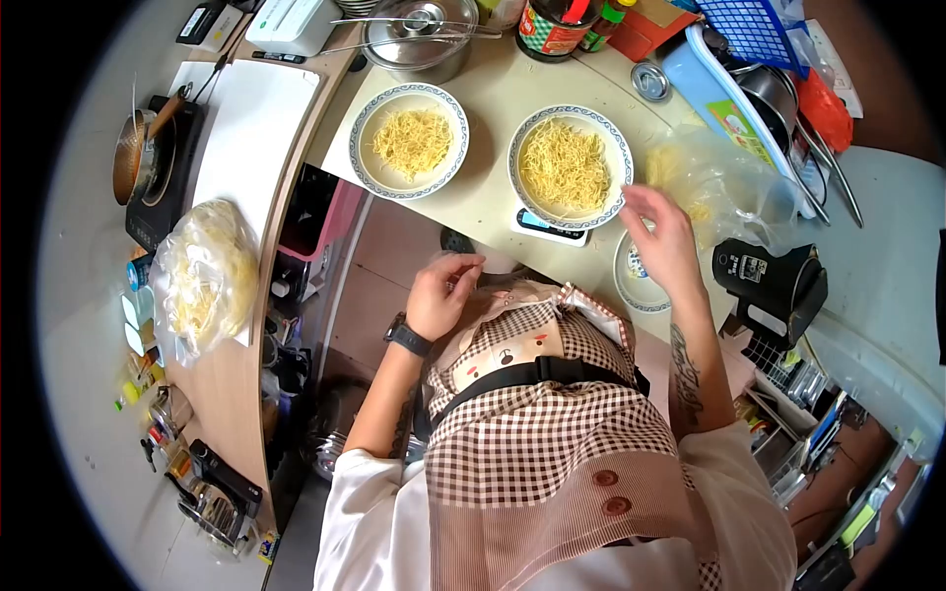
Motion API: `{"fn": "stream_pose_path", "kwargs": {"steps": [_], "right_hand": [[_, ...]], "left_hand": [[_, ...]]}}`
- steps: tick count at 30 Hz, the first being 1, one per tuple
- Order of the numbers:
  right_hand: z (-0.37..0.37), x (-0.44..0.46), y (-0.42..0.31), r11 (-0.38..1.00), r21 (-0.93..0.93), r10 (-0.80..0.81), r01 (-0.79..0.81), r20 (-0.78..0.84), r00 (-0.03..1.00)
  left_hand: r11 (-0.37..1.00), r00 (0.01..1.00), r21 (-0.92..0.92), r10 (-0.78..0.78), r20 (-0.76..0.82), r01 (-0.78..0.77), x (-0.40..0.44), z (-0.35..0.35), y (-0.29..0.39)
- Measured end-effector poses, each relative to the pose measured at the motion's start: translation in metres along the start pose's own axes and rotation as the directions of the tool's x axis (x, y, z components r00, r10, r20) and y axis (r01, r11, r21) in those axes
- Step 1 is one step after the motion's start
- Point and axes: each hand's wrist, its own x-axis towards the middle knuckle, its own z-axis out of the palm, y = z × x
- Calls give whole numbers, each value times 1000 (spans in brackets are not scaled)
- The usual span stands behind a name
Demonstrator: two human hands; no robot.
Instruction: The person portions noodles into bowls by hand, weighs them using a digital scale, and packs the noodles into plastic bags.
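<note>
The noodle bowl (621, 148) sits on a scale (530, 225) on the worktop (489, 148). At this bowl's right rim is the right hand (662, 231), its grip loosely parted; whether it touches, I cannot tell. Left of the bowl, nearer the person, is the left hand (441, 294), grip narrow, fingers curled. Left of the bowl stands a second bowl (439, 181); right, a plastic bag (754, 187).

Just left of the right hand (658, 225), a noodle bowl (513, 169) blocks the way; a plastic bag (734, 187) crowds the hand's other side, and a black jug (754, 276) stands near the wrist. Ahead of the left hand (443, 295), bare table (489, 163) runs between that bowl and a second bowl (459, 148).
</note>
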Motion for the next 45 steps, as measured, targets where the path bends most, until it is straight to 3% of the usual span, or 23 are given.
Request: {"fn": "stream_pose_path", "kwargs": {"steps": [2, 5, 7, 11, 12, 15, 17, 19, 20, 21, 24, 25, 27, 29, 31, 33, 35, 36, 39, 40, 43, 44, 45], "right_hand": [[-17, -21, 9, 998, -60, 29, -27, 40, 999], [-40, -45, 32, 995, -44, 89, -91, -50, 995], [-59, -49, 54, 998, -46, 32, -42, -199, 980], [-98, -22, 93, 908, -414, -237, 64, -382, 893], [-105, -11, 110, 861, -498, -322, 102, -379, 867], [-114, 13, 138, 847, -532, -126, 1, -200, 972], [-119, 25, 137, 868, -496, -7, -34, -81, 997], [-123, 37, 159, 795, -606, 61, -31, 29, 998], [-124, 43, 170, 753, -657, 101, -20, 85, 991], [-124, 51, 182, 786, -618, 66, -5, 76, 995], [-119, 63, 223, 901, -433, -6, 32, 62, 998], [-117, 63, 236, 946, -321, -15, 39, 77, 997], [-128, 56, 227, 937, -346, 92, -43, 125, 988], [-145, 20, 157, 766, -609, 352, -206, 130, 927], [-140, -2, 162, 734, -631, 408, -252, 113, 906], [-141, -22, 147, 712, -633, 503, -304, 159, 849], [-135, -39, 159, 767, -550, 446, -331, 86, 891], [-131, -43, 165, 793, -510, 412, -334, 46, 910], [-125, -51, 172, 861, -433, 239, -266, -117, 964], [-119, -46, 177, 909, -378, 96, -176, -223, 970], [-119, -14, 184, 908, -405, 65, -108, -119, 991], [-116, 2, 182, 874, -442, 182, -203, -91, 979], [-109, 20, 182, 827, -481, 296, -291, -67, 953]], "left_hand": [[1000, 1000, 12, 24, 5, -24, 1, 1, 0], [1000, 1000, 27, 15, 19, -16, 7, -3, 10], [997, 996, 42, -73, 54, 71, 9, -10, 29], [983, 997, 184, -17, 70, 4, 25, -16, 59], [997, 998, 70, -46, 44, 43, 30, -13, 62], [991, 991, 62, 113, 68, -117, 53, 1, 109], [955, 966, 153, 245, 86, -255, 68, 25, 146], [900, 911, 226, 309, 274, -373, 86, 58, 181], [828, 836, 244, 399, 378, -505, 93, 84, 203], [708, 674, 108, 597, 436, -698, 105, 114, 215], [542, 455, 83, 601, 657, -836, 133, 207, 237], [492, 437, 133, 579, 689, -861, 141, 237, 236], [321, 463, 342, 479, 746, -883, 169, 281, 213], [162, 577, 569, 3, 816, -806, 183, 284, 225], [147, 645, 643, -41, 763, -752, 186, 270, 220], [144, 656, 655, -45, 753, -742, 189, 256, 213], [171, 694, 685, -6, 720, -709, 185, 249, 208], [266, 705, 686, -33, 708, -677, 189, 249, 202], [292, 685, 642, 68, 725, -709, 187, 246, 205], [266, 701, 677, -5, 713, -686, 188, 245, 215], [75, 765, 761, 75, 640, -644, 191, 243, 221], [16, 784, 786, 75, 616, -618, 193, 242, 231], [11, 771, 782, 176, 612, -623, 195, 242, 234]]}}
